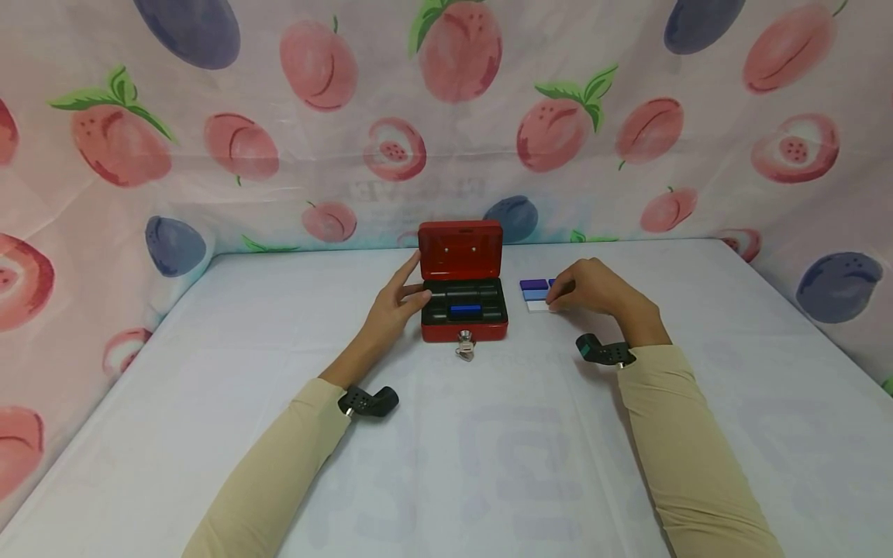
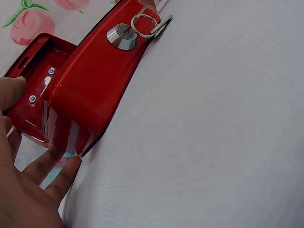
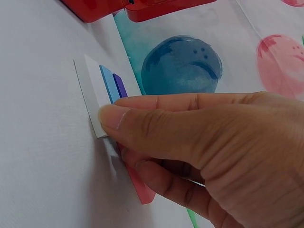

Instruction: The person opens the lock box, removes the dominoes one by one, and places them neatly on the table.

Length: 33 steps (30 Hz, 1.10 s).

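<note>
A red cash box (image 1: pixel 463 332) stands with its lid (image 1: pixel 460 249) raised. Inside, its black tray (image 1: pixel 436 316) has moulded compartments, and a blue block (image 1: pixel 465 310) lies in the front one. My left hand (image 1: pixel 391 310) rests against the box's left side, its fingers extended along the wall and its thumb by the rim. To the right of the box, my right hand (image 1: pixel 593 288) pinches the end of a white block (image 3: pixel 92 95) between thumb and index finger. Behind that lie a light blue block (image 3: pixel 108 83) and a purple block (image 3: pixel 119 85). A pinkish-red block (image 3: pixel 142 190) shows below the fingers.
Keys on a ring (image 1: pixel 464 350) hang from the lock (image 2: pixel 122 36) on the box's front. A white cloth (image 1: pixel 446 465) covers the table. Behind it hangs a fruit-patterned sheet (image 1: pixel 446 178). Both wrists carry black camera mounts.
</note>
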Available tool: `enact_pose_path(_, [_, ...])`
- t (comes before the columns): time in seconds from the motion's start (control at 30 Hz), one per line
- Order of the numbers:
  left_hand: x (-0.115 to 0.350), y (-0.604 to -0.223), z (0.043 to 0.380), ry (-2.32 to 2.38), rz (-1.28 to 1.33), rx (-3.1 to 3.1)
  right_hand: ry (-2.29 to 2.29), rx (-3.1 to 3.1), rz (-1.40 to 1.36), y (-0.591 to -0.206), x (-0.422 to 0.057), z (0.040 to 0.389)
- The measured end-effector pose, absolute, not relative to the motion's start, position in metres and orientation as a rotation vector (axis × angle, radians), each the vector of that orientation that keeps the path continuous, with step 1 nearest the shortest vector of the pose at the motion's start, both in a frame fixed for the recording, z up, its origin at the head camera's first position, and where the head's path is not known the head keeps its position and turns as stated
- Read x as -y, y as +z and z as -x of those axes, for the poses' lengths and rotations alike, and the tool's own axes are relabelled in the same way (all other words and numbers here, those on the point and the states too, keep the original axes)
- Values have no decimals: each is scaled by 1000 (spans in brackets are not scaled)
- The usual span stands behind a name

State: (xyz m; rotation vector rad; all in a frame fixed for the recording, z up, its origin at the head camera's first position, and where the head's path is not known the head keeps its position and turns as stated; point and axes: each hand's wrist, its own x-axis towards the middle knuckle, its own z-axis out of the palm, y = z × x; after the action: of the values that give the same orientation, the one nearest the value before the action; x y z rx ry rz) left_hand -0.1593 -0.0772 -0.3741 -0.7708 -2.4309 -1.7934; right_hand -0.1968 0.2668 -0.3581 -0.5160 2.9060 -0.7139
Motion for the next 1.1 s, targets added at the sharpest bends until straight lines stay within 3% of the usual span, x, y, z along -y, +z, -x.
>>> enact_pose_path(0.73, [77, -374, 158, -1798, 769, 2425, -809, -2948, 412, -340, -260, 192])
enact_pose_path(1.1, [76, -374, 158, -1805, 745, 2441, -868, -3000, 625, -333, -238, 191])
